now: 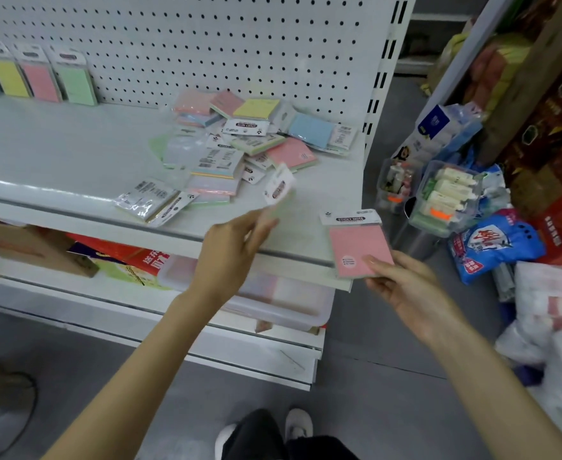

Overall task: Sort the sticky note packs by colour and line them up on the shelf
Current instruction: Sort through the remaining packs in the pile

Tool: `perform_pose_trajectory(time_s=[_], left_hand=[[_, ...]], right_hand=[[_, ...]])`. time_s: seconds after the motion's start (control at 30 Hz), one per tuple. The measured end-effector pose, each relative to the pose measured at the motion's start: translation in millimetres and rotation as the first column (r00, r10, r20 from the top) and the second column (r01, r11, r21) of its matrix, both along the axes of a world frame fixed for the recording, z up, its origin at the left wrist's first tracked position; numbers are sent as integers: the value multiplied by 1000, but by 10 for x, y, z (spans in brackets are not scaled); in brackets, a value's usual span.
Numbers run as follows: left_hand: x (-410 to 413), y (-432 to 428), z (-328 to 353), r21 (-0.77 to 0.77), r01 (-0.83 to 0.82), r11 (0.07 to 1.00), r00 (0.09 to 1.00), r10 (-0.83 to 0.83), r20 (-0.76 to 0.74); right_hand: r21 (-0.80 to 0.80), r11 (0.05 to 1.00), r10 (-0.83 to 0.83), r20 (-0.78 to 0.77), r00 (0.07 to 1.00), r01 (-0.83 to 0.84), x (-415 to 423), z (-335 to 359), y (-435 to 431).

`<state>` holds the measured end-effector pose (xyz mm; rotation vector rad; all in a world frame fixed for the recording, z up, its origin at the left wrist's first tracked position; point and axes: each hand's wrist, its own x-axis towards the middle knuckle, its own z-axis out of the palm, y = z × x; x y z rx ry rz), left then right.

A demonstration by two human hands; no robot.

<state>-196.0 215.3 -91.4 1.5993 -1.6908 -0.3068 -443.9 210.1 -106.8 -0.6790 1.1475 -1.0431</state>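
On the white shelf (57,154), backed by pegboard (206,44), loose packs (240,141) lie heaped, and a coloured row (40,78) stands at back left. The left hand (230,247) pinches a green pack (278,190). The right hand (402,287) pinches a pink pack (359,247) at the shelf's front corner, above grey floor (372,410).

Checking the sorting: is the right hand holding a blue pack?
No, the right hand holds a pink pack.

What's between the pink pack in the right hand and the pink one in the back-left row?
The left hand, holding a blurred pack, and the loose pile lie on the straight line from the held pink pack in the right hand to the row's pink pack. Lifting over should clear.
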Motion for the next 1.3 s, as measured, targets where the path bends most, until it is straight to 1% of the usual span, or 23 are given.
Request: perform_pose_trajectory(time_s=[0.03,0.07,0.1,0.13,0.2,0.27,0.3,0.33,0.4,0.47,0.53,0.7,0.77,0.83,0.87,0.97,1.07,1.17,1.3], left_hand=[[27,-17,22,-11,-56,998,995,55,-82],[64,-31,28,6,-101,995,975,100,-197],[89,-30,45,55,-123,991,928,135,-347],[111,-22,53,125,-124,984,845,171,-506],[159,40,90,270,-74,960,605,259,-753],[232,135,121,336,25,941,365,304,-880],[282,198,123,338,70,939,275,307,-911],[336,265,122,327,105,939,208,301,-931],[466,420,124,299,150,943,131,280,-951],[635,598,144,256,188,948,108,239,-965],[876,795,174,217,201,955,108,199,-974],[1729,1351,303,181,164,970,170,153,-974],[2175,1621,355,166,165,972,214,129,-968],[2574,1859,364,160,172,972,252,114,-961],[2744,1954,363,164,172,971,257,116,-959],[3181,2174,398,194,150,969,225,158,-962],[3522,2243,497,226,121,966,209,198,-958],[3842,2137,567,232,83,969,232,207,-950],[4262,1870,505,201,54,978,262,181,-948]], right_hand=[[5,1000,0,30,1000,0,26,8,32],[9,1000,-4,59,998,3,65,19,64],[8,1000,-13,83,996,12,110,36,94],[1,1000,-27,99,995,27,163,55,123],[-26,998,-52,106,993,55,290,114,184],[-62,997,-43,98,994,49,440,166,253],[-79,996,-27,89,996,35,526,185,293],[-94,995,-10,78,997,17,622,204,334],[-126,992,34,51,998,-27,842,247,419],[-152,986,82,47,996,-74,1106,296,502],[-168,980,115,63,991,-103,1413,345,601],[-214,965,169,64,983,-152,2275,476,925],[-227,961,170,24,985,-160,2716,527,1111],[-266,944,188,-53,981,-195,3124,535,1273],[-282,935,196,-92,976,-215,3306,532,1335],[-306,914,228,-160,960,-268,3784,578,1466],[-317,896,269,-169,948,-310,4195,705,1474],[-349,880,283,-164,945,-323,4565,812,1332],[-383,854,302,-188,935,-353,5017,817,1012]])
